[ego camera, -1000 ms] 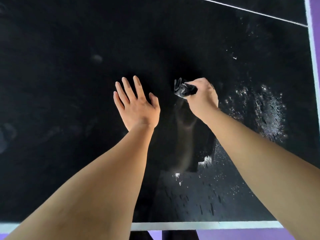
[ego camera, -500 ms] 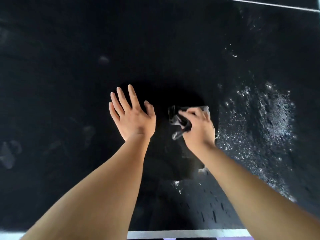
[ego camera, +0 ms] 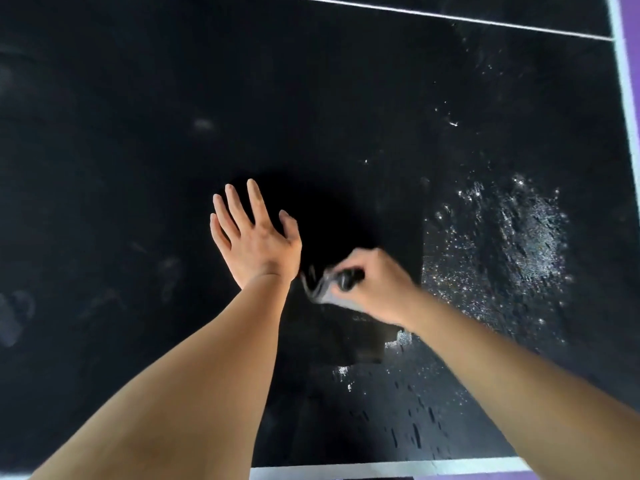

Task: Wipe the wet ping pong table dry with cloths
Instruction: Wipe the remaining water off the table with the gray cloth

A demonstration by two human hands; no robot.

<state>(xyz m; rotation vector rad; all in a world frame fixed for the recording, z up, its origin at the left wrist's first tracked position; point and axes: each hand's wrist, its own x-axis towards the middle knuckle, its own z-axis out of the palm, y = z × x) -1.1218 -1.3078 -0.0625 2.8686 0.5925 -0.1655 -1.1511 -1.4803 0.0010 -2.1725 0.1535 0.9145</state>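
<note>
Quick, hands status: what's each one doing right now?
Left hand: open, fingers straight and spread on the table, holding nothing.
Right hand: closed around the dark cloth.

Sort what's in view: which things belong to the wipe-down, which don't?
In the job:
- black ping pong table top, water droplets on its right side
- crumpled dark grey cloth
- right hand gripping that cloth
- left hand, fingers straight

Not in the job:
- purple floor past the table edge
</note>
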